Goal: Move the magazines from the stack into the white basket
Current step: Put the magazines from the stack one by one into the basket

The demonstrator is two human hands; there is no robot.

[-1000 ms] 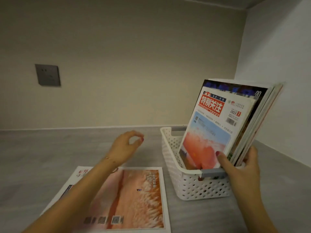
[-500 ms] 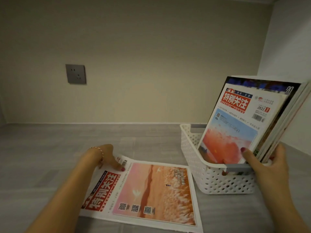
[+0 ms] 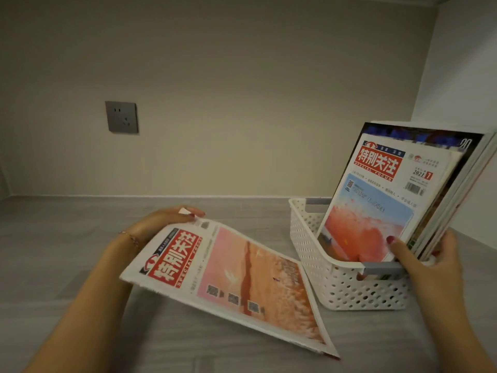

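Observation:
A magazine with a red title block and an orange-pink cover (image 3: 242,281) is tilted up off the grey surface, its far left edge raised. My left hand (image 3: 164,222) grips that raised edge, fingers curled over the top corner. To the right stands the white perforated basket (image 3: 347,289) with several magazines (image 3: 387,195) leaning upright in it, the front one showing a red title and a blue-and-red picture. My right hand (image 3: 427,262) holds the leaning magazines at their lower right, thumb pressed on the front cover, fingers behind.
A grey wall socket (image 3: 121,117) sits on the beige back wall. A white side wall (image 3: 462,90) rises close behind the basket on the right. The grey wood-grain surface (image 3: 67,238) spreads to the left and front.
My left hand came down onto the flat magazine, took its far edge and lifted it, so the magazine now tilts up. My right hand stayed on the magazines in the basket.

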